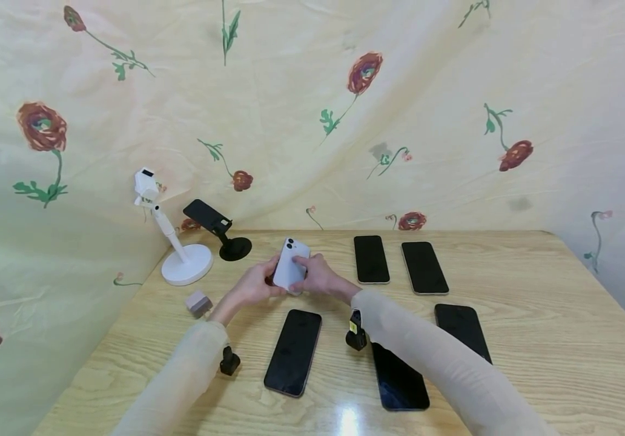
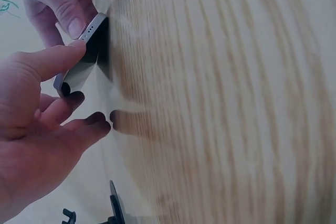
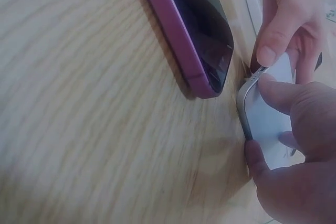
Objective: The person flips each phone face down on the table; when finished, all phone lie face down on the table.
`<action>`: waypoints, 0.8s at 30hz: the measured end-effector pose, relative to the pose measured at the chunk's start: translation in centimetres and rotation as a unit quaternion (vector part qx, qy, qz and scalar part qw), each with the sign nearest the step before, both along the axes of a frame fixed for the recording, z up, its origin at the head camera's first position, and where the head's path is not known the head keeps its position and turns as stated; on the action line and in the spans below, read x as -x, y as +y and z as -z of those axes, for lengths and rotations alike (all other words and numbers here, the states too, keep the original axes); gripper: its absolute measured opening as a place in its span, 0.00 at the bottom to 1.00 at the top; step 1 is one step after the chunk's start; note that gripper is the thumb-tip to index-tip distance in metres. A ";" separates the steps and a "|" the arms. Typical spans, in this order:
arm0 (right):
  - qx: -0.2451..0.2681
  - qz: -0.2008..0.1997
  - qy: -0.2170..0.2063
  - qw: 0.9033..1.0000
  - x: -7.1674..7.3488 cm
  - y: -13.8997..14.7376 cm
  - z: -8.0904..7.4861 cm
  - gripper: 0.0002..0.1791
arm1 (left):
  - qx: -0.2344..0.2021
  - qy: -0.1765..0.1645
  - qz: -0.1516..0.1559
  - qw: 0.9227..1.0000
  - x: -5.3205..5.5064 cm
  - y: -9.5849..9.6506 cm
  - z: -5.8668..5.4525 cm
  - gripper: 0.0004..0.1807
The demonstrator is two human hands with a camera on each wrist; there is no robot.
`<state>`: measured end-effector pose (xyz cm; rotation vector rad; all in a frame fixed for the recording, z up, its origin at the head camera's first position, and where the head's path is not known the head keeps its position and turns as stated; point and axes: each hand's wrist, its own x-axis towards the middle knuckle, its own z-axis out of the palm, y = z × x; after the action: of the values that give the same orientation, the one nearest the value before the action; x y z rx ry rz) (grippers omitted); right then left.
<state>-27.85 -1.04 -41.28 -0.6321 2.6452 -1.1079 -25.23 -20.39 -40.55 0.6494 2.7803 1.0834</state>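
Between both hands is a pale smartphone, its back with two camera lenses facing up. The left hand grips it at the left edge; in the left wrist view that hand's thumb lies on the phone's bottom edge, with fingers spread below. From the other side the right hand holds it, thumb over the back and fingers at the side edge, as the right wrist view shows of the phone. The phone is tilted close over the table, its screen side turned down. Nearer the body lies a dark-screened phone with a purple-red frame.
At the left back stand a white phone stand and a black stand. A small grey block sits left of the left hand. Black-screened phones lie at the back right; another phone is partly under the right sleeve.
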 end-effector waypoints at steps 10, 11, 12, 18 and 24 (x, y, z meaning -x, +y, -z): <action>-0.021 -0.007 -0.001 1.000 -0.1 0.0 -0.1 0.41 | 0.032 -0.022 -0.047 0.998 -0.3 0.0 0.4 0.47; -0.026 -0.008 0.001 1.000 -0.1 0.0 -0.1 0.41 | 0.036 -0.024 -0.051 0.998 -0.3 0.0 0.4 0.46; -0.031 -0.009 0.002 0.999 -0.1 0.0 -0.1 0.41 | 0.038 -0.025 -0.054 0.997 -0.3 0.0 0.4 0.46; -0.056 -0.007 0.011 0.998 0.3 -0.2 0.1 0.41 | 0.054 -0.022 -0.048 0.997 -0.3 0.0 0.8 0.43; -0.080 -0.010 0.021 0.997 0.5 -0.3 0.2 0.41 | 0.104 -0.003 -0.030 0.994 -0.2 0.3 1.1 0.37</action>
<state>-28.33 -1.38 -41.49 -0.6565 2.7218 -0.8754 -25.03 -20.06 -41.64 0.5390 2.8716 0.7868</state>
